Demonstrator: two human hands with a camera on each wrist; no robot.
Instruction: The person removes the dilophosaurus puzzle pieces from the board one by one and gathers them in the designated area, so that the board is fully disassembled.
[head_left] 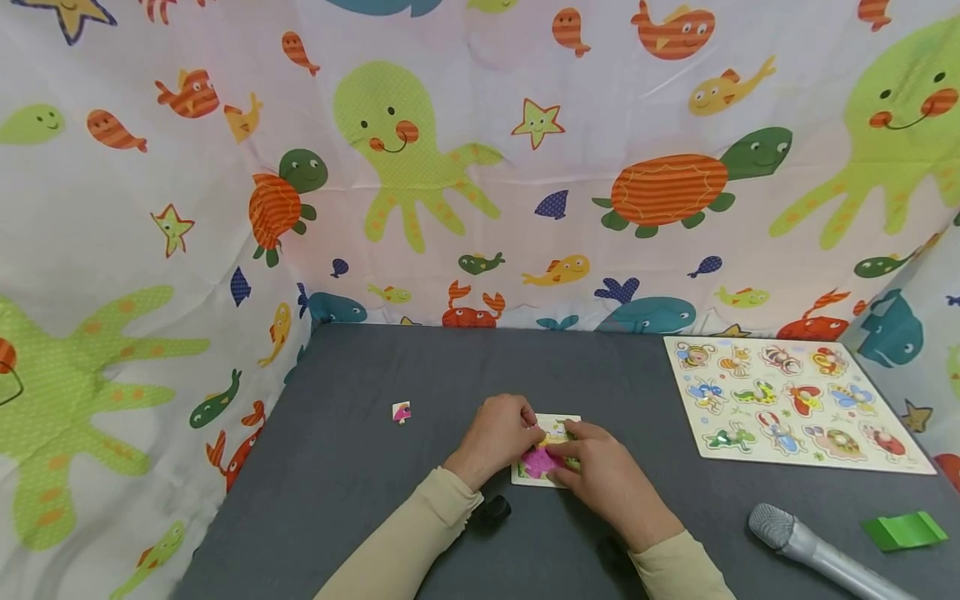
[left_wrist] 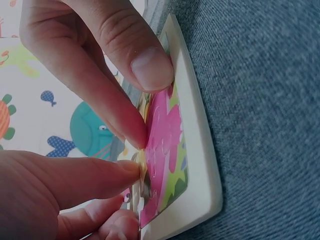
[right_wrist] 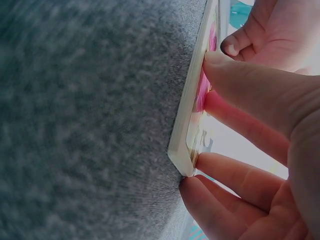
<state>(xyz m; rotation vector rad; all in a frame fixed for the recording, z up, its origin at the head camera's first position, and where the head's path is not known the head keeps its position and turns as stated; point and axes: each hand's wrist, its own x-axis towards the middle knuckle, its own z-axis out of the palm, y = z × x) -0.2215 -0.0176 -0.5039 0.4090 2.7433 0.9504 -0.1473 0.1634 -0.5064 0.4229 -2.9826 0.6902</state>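
Note:
A small white-framed jigsaw puzzle (head_left: 546, 481) with a pink picture on green and yellow lies flat in front of me. My left hand (head_left: 495, 440) is over its left part. In the left wrist view its thumb and forefinger press on the puzzle (left_wrist: 165, 145), their tips apart. My right hand (head_left: 611, 477) comes from the right, its extended thumb and fingers touching the pink part and the frame. In the right wrist view, one fingertip rests at a corner of the puzzle (right_wrist: 181, 159). Both hands partly cover the picture. A loose pink-and-white jigsaw piece (head_left: 402, 412) lies to the left.
A large board with several insect pictures (head_left: 806, 404) lies at the right on the dark table (head_left: 337, 500). Nearer to me on the right are a silver microphone (head_left: 817, 550) and a green block (head_left: 905, 531). A cloth printed with sea animals (head_left: 465, 192) hangs behind the table.

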